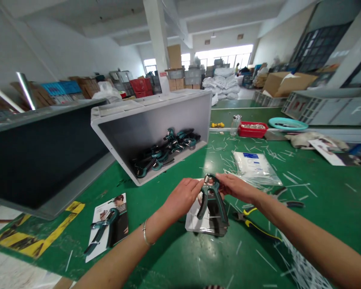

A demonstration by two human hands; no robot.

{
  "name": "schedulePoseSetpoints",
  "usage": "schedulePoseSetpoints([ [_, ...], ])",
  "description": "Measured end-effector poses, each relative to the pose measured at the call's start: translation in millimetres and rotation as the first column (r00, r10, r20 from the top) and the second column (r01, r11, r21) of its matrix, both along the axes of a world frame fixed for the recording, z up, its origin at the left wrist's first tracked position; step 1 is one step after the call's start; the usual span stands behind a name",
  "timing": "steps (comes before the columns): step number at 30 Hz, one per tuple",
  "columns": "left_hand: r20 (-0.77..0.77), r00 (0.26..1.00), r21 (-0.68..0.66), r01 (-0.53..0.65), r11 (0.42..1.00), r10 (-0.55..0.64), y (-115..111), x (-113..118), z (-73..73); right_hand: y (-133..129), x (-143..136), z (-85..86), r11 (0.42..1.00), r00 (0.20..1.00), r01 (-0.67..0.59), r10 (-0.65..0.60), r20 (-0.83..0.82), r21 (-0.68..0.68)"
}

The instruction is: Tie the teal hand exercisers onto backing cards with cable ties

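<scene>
A dark green hand grip strengthener [220,205] with a metal coil spring lies over a stack of printed cards [195,225], its handles toward me. My left hand [180,198] pinches it near the spring from the left. From the right, the fingers of my right hand [236,187] close on its top; their tips are partly hidden. To the left, another hand grip strengthener [108,220] rests on a single printed card [122,226]. Yellow-and-black pliers [254,225] lie beside the stack, below my right forearm.
A tipped grey crate [150,105] holds several hand grip strengtheners [174,146]; a second crate [48,160] stands left. A plastic bag of white strips [254,166], a red tray [253,129], a glass jar [235,125] and a turquoise basin [288,123] are at right. White strips litter the green table.
</scene>
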State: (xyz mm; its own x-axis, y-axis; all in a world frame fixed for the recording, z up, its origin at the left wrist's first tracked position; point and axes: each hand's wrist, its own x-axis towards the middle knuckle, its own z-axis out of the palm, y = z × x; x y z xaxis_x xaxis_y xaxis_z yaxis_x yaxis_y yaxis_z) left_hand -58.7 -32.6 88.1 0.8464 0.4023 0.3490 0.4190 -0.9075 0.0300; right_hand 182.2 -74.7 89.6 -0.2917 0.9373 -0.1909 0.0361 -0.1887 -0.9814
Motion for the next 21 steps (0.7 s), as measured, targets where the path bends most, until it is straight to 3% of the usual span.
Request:
schedulePoseSetpoints([
  [4, 0.026, 0.995, -0.17, -0.093, 0.981, 0.098, 14, -3, -29.8, -15, 0, -23.4, 0.998, 0.981, -0.062, 0.057, 0.188, 0.021],
  [8, 0.084, 0.992, -0.322, -0.065, 0.945, 0.097, 23, 4, -50.4, -14, 2, -37.8, 0.998, 0.951, -0.05, 0.034, 0.309, 0.044],
  [12, 0.096, 0.993, -0.414, -0.024, 0.91, 0.07, 15, 6, -70.0, -21, 4, -57.4, 0.994, 0.894, -0.096, 0.065, 0.443, 0.049],
  [15, 0.079, 0.993, -0.45, -0.048, 0.892, 0.093, 6, 2, -78.0, -38, 1, -69.0, 0.972, 0.727, -0.04, -0.13, 0.674, 0.231],
  [17, 0.082, 0.988, -0.474, -0.078, 0.877, 0.132, 6, 1, -77.7, -49, -5, -71.7, 0.916, 0.586, -0.045, -0.299, 0.753, 0.399],
  [19, 0.126, 0.974, -0.498, -0.105, 0.861, 0.191, 11, 6, -75.9, -55, -15, -72.0, 0.872, 0.55, -0.119, -0.341, 0.762, 0.476],
  [21, 0.197, 0.948, -0.529, -0.112, 0.841, 0.25, 19, 16, -75.9, -55, -26, -73.2, 0.846, 0.582, -0.188, -0.314, 0.751, 0.499],
])
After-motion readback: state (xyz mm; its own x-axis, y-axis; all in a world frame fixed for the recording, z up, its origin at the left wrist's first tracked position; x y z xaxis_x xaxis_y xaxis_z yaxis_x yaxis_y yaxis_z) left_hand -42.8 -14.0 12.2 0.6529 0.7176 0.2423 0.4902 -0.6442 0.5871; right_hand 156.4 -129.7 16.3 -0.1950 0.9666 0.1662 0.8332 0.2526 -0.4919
